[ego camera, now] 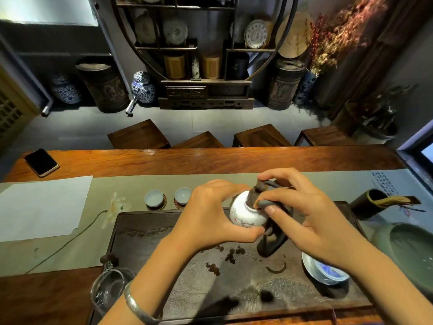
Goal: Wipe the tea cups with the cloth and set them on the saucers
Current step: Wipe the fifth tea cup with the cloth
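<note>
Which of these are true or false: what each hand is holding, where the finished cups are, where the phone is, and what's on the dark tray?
1. The left hand holds a white painted cup. True.
2. The right hand presses a dark cloth against that cup. True.
3. Two pale cups sit on saucers beyond the tray. True.
4. The phone lies on the tray. False: it lies on the bare wooden table at far left.
5. The tray is clean. False: dark crumbs are scattered on it.
6. The blue-patterned bowl is on the white paper. False: it sits on the tray's right side.
</note>
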